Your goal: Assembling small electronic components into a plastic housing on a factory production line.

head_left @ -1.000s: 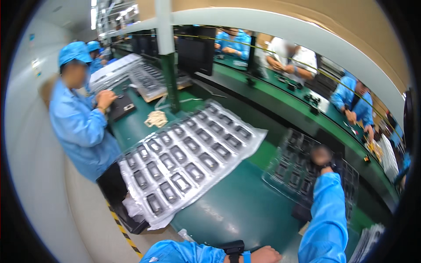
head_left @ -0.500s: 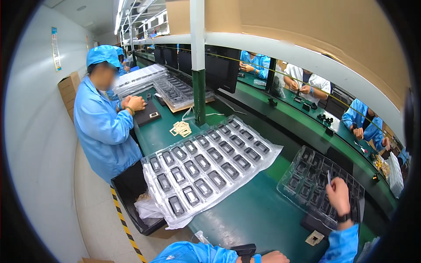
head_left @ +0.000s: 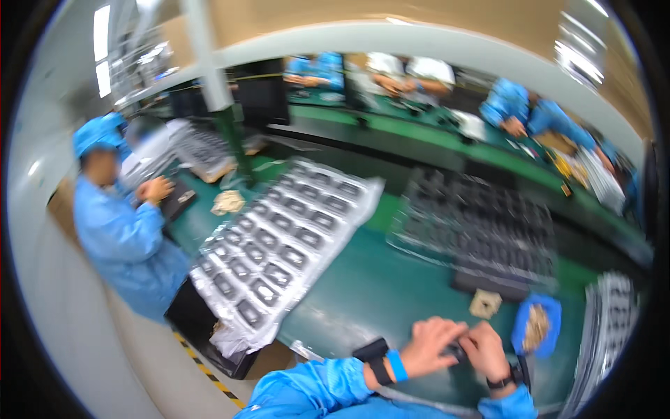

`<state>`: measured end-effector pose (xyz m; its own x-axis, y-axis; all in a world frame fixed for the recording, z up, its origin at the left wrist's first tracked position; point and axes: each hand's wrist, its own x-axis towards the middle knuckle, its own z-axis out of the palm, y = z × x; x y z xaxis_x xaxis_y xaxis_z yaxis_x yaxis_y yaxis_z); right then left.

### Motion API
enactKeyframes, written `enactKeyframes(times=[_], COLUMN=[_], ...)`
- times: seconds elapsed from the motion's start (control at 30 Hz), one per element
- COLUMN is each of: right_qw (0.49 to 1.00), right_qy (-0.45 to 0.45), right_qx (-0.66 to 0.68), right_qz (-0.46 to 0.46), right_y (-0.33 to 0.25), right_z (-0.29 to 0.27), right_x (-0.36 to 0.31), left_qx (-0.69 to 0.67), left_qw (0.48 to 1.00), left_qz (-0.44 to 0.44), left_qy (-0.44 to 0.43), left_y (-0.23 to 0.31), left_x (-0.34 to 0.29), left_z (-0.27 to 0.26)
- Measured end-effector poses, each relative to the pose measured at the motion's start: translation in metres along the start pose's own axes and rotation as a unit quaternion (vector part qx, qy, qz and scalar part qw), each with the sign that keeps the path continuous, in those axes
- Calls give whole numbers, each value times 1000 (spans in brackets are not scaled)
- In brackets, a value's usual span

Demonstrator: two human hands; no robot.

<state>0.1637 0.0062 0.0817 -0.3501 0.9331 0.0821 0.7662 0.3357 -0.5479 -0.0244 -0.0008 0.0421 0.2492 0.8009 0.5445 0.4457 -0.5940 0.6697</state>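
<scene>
In the head view, the bare left hand (head_left: 427, 345) and bare right hand (head_left: 487, 351) meet at lower right around a small dark piece (head_left: 458, 351), perhaps for steadiness; blur, so I cannot tell each grip. The clear plastic tray (head_left: 407, 241) lies above, seemingly within reach.

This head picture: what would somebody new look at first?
Probably the big shiny tray of dark frames, slanting across the green table left of the middle. Next, the left hand and right hand, close together around a small blurry dark thing near the bottom. The bright blue dish stands out too, right beyond the right hand.
</scene>
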Motion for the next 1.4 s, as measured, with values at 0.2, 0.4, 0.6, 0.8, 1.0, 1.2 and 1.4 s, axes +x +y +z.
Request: enactKeyframes(times=[0.2, 0.4, 0.6, 0.8, 1.0, 1.2, 1.4], right_qw=[997, 983, 976, 983, 972, 982, 984], right_qy=[11, 112, 189, 173, 215, 117, 82], right_qx=[61, 112, 20, 6, -81, -150, -158], right_qz=[55, 95, 108, 67, 42, 14, 6], right_y=[18, 29, 38, 51, 33, 38, 38], right_z=[13, 5, 11, 18, 14, 29, 29], right_x=[6, 8, 18, 19, 23, 12, 1], left_qx=[74, 73, 70, 77, 80, 74, 66], left_qw=[990, 987, 985, 986, 986, 986, 987], left_qz=[-7, -2, -23, -29, -30, -33, -35], left_qy=[-116, -141, -156, -146, -144, -146, -142], left_y=[-14, -3, 7, 8, 8, 7, 7], left_x=[-7, -4, -11, -12, -11, -11, -12], left_z=[-7, -2, -1, -1, -1, 0, 0])
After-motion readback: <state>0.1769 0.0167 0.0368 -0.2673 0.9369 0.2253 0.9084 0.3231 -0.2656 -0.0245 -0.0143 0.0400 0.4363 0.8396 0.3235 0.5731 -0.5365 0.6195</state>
